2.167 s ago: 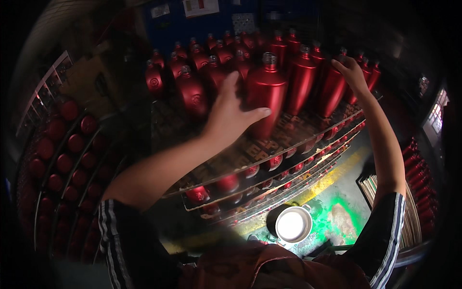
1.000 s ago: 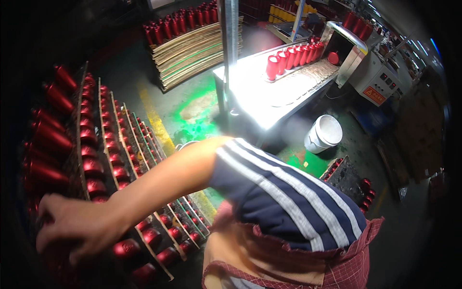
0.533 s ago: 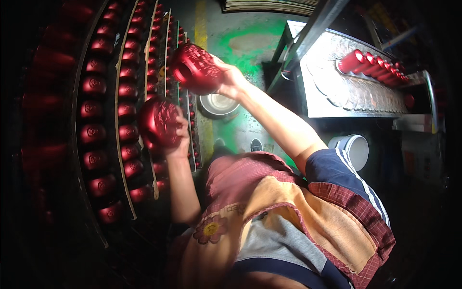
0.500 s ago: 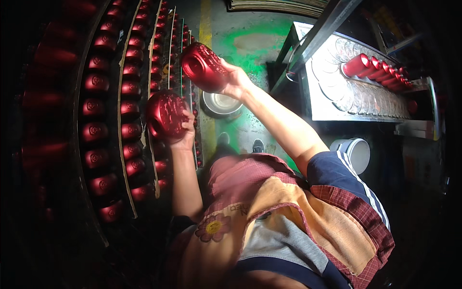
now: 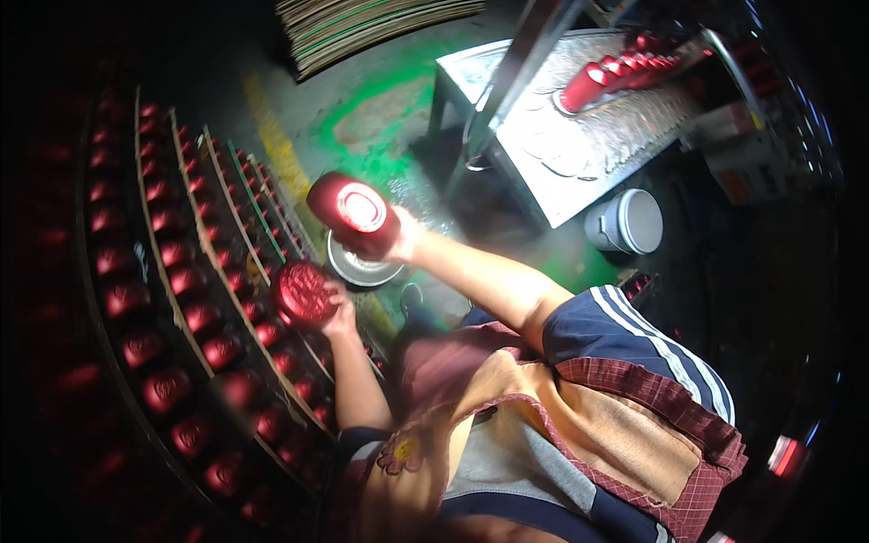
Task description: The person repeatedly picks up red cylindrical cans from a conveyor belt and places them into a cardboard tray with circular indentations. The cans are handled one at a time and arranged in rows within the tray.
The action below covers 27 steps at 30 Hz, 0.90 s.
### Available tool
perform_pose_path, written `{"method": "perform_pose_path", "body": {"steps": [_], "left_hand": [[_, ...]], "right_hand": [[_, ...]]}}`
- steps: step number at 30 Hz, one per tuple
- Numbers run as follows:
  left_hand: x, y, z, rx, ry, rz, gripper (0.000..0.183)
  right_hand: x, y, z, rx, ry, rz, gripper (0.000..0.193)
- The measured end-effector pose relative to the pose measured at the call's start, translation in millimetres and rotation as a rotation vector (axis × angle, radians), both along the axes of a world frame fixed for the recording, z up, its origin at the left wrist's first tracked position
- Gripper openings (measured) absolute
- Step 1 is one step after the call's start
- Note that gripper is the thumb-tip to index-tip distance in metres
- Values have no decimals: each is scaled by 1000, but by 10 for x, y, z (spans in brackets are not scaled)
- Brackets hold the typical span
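**Two red bottles in hand beside the rack**

We take the rack (image 5: pixel 181 299) as our landmark: tiered wooden shelves, filled with rows of red bottles (image 5: pixel 167 387) seen bottom-on, fill the left of the view. Beyond the rack, on the far side of the green-stained concrete floor (image 5: pixel 380 118), stands a metal counter (image 5: pixel 597 154) carrying a short line of red bottles (image 5: pixel 615 72). A stack of flat boards (image 5: pixel 371 23) lies on the floor farther off still. A white bucket (image 5: pixel 625 222) sits on the floor beside the counter, on the side away from the rack. A round metal dish (image 5: pixel 358 270) lies on the floor just off the rack's near edge.

Our right hand (image 5: pixel 398 240) has its grip clamped on a red bottle (image 5: pixel 355 213), held up clear of the rack with its bright base turned toward us, above the metal dish. Our left hand (image 5: pixel 337 312) has its grip wrapped on a second red bottle (image 5: pixel 303 294), embossed base showing, right against the rack's front edge and lower than the first.
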<state>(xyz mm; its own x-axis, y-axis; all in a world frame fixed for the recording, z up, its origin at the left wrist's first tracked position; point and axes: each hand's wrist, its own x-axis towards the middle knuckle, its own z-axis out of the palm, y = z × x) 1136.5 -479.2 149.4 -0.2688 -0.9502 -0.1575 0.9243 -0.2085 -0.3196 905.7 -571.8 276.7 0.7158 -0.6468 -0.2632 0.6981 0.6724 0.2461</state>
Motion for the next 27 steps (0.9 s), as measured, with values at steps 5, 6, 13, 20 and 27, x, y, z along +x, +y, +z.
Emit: {"method": "perform_pose_path", "body": {"steps": [5, 6, 13, 20, 27], "left_hand": [[21, 94, 236, 94, -285, -307, 73], [-31, 95, 309, 95, -328, -388, 72], [-1631, -448, 1176, -379, -1194, -677, 78], [-4473, -703, 1888, -1022, -1781, -658, 101], [-6867, -1042, 2083, -1254, -1873, -598, 94]], "right_hand": [[-1200, 696, 117, -113, 223, -259, 37], [-1478, 858, 134, -67, 296, -413, 38], [-4110, 1909, 409, -154, 1699, -909, 52], [-6642, 1080, 259, -251, 2773, -784, 54], [-8007, 394, -233, -399, 2672, -582, 48]]}}
